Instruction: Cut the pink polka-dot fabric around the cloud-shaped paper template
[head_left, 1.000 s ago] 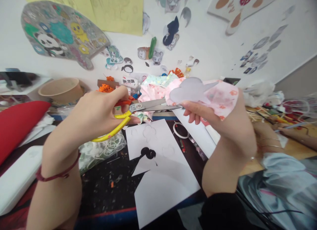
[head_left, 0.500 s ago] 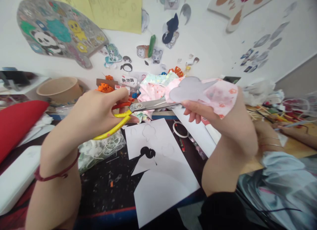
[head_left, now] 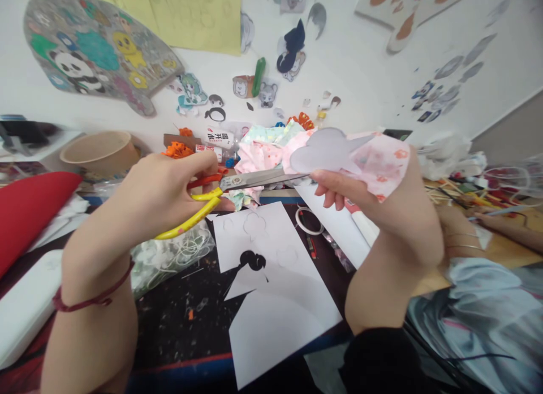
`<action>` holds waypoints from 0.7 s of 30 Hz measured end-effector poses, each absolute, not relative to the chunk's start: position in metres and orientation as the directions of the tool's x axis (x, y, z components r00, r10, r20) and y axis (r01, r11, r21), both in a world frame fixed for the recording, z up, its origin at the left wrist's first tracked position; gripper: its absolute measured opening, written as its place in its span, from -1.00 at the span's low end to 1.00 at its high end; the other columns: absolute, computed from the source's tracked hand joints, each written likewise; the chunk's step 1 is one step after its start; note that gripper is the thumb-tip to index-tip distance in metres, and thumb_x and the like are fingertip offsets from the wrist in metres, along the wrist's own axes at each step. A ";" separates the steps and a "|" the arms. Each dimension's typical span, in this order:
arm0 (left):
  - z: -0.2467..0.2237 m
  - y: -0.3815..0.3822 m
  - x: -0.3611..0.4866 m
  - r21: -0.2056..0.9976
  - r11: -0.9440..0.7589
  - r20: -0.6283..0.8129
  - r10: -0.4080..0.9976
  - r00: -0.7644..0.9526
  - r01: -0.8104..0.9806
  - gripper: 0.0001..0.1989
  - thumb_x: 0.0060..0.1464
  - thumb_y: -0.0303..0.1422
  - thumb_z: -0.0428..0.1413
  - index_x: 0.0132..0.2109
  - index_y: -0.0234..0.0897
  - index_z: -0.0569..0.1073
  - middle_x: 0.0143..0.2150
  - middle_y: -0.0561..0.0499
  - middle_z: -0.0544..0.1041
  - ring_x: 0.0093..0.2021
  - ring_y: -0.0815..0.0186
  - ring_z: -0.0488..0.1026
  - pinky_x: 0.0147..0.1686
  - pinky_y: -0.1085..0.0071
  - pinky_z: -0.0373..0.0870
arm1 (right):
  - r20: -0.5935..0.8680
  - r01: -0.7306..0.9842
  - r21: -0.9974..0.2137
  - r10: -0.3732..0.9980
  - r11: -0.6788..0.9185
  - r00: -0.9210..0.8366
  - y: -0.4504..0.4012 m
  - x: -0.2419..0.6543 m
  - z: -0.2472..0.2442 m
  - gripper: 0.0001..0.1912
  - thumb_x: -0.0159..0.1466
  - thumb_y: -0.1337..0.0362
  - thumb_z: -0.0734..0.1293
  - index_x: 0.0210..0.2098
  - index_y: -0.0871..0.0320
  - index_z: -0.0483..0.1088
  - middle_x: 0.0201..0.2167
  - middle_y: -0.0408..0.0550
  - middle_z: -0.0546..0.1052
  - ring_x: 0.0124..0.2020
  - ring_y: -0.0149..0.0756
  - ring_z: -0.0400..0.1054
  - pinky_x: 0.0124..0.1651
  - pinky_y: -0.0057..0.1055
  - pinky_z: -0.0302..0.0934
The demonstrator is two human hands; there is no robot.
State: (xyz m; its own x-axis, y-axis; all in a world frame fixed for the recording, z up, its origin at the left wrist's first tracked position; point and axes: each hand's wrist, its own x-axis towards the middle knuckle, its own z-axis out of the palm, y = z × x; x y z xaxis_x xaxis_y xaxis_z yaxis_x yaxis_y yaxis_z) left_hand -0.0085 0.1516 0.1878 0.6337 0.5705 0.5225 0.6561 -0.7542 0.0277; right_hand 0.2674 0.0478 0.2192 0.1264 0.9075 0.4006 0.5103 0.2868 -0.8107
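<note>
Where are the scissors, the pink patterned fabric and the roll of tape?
scissors [head_left: 254, 180], head view, on the metal blades.
pink patterned fabric [head_left: 384, 165], head view, on the printed flap above the right hand.
roll of tape [head_left: 308, 221], head view, on its white rim.

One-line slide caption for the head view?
Left hand works yellow-handled scissors into pink floral fabric backed by a grey paper template, held by the right hand.

Shiny metal blades and glossy yellow plastic handles are showing on the scissors [head_left: 229, 187]; soft matt printed cloth [head_left: 377, 162] is backing a smooth grey paper shape [head_left: 324, 150].
</note>
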 end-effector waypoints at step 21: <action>0.188 0.151 -0.009 0.083 -0.766 0.515 0.580 0.631 0.637 -0.18 0.02 0.43 -0.23 -0.26 -0.28 0.40 -0.51 0.22 0.15 -0.49 0.53 0.16 -0.45 0.32 0.04 | 0.415 0.511 -0.807 0.900 0.296 0.134 0.048 0.266 0.219 -0.78 0.16 0.27 0.55 -0.52 0.10 0.47 -0.62 -0.14 0.52 -0.67 -0.37 0.38 -0.61 -0.42 0.32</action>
State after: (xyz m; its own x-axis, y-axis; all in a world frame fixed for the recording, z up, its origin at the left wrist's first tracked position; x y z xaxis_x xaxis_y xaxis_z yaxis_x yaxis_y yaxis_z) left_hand -0.0086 0.1511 0.1876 0.6307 0.5804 0.5151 0.6374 -0.7661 0.0826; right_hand 0.2664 0.0479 0.2193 0.1337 0.8999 0.4151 0.5107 0.2964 -0.8071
